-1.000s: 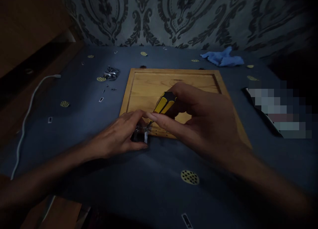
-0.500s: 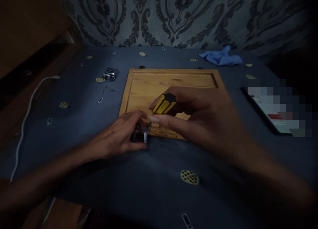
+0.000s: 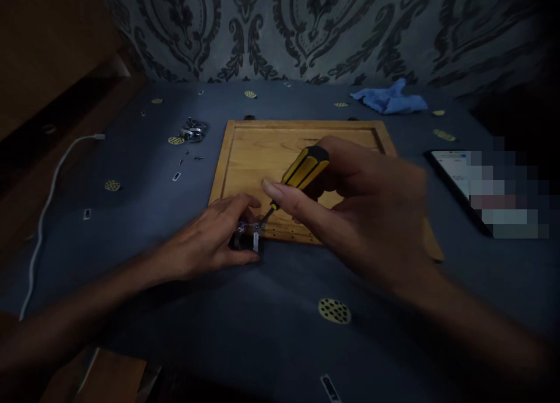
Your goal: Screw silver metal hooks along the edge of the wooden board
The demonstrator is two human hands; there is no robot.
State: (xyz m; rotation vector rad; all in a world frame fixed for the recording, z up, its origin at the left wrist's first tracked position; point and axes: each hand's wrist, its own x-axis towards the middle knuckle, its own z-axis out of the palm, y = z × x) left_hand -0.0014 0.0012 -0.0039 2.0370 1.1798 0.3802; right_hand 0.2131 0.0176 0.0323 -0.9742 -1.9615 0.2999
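Observation:
My right hand [image 3: 371, 210] grips a screwdriver [image 3: 305, 168] with a black-and-yellow handle, thumb and fingers around it. Its shaft slants down to the left, and the tip meets the upper end of a small metal hook [image 3: 256, 239] at the near edge of a wooden board [image 3: 262, 152]. My left hand [image 3: 210, 239] steadies this hook and a second one [image 3: 238, 235] beside it, with the thumb below and the fingers on the board. Small holes run along the board's near edge. The screw under the tip is too small to make out.
A pile of metal hooks [image 3: 193, 130] lies left of the board, with several small screws [image 3: 198, 157] close by. A blue cloth [image 3: 391, 98] is at the back right, a phone [image 3: 455, 187] at the right. A white cable [image 3: 44, 210] runs down the left side.
The screwdriver handle has swung up and to the right with my right hand, showing more of its shaft. My left hand stays nearly in place.

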